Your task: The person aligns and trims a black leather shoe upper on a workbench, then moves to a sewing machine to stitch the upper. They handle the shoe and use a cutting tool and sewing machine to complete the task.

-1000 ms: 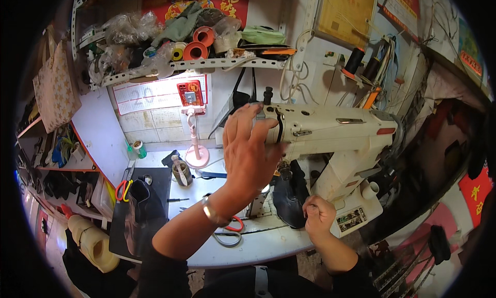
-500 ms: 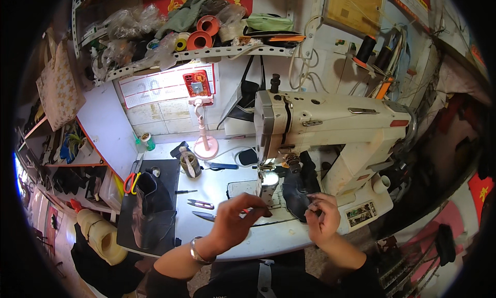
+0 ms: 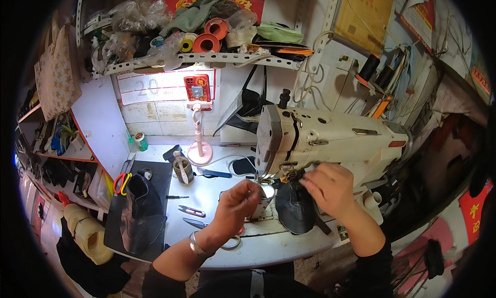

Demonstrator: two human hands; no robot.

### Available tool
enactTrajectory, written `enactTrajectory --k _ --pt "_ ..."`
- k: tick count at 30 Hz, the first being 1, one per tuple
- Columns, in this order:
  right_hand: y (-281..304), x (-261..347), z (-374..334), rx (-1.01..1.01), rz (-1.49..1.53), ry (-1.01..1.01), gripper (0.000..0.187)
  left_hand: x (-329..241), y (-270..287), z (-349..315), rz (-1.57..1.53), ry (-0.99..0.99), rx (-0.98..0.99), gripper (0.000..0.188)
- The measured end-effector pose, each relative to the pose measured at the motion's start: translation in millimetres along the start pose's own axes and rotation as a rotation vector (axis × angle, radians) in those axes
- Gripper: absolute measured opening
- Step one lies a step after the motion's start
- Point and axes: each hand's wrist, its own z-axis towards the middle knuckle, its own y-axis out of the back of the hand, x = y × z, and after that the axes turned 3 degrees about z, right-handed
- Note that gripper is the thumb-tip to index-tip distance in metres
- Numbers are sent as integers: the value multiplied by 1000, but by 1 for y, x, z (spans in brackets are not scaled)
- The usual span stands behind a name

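A cream sewing machine (image 3: 320, 143) stands on the white table, and a black leather piece (image 3: 295, 215), rounded like a shoe part, rests by its needle area. My right hand (image 3: 330, 188) is closed beside the machine head, just above the leather piece, its fingertips pinched together. To the left of the needle area, my left hand (image 3: 236, 204) hovers over the table with thumb and fingers pinched. Whatever either pinch holds is too small or hidden to make out. Scissors (image 3: 230, 243) lie partly under my left wrist.
A black boot (image 3: 139, 210) lies on a dark mat at the left, near yellow-and-red-handled scissors (image 3: 122, 184). Thread snips (image 3: 192, 211), a jar with a brush (image 3: 183, 169) and a pink phone stand (image 3: 199, 151) are on the table. A loaded shelf (image 3: 206, 58) hangs above.
My right hand has risen from the leather piece's near right side to the machine head. The left hand stays pinched, slightly farther from the needle. The leather piece sits turned, and the view has shifted.
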Motion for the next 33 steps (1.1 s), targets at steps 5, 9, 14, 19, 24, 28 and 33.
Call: enactTrajectory --k 5,9,14,19,24,28,33 --pt "-4 2 8 -10 49 -46 17 -2 -2 9 24 -118 -139 11" --pt "-1 23 6 -7 119 90 19 -5 -27 -11 364 -301 -39 53" --pt "-5 28 6 -27 29 148 25 -2 -30 -10 397 56 118 20" --pt "-11 7 8 -102 -39 50 22 12 -11 15 -96 112 19 14" --pt "-27 -5 6 -148 -171 66 18 21 -18 30 717 -179 -230 7" --pt "-28 -10 9 -190 -248 161 25 11 -21 33 870 -426 -346 4" --pt "-22 -15 32 -231 -338 343 18 -4 1 39 734 -358 -434 5"
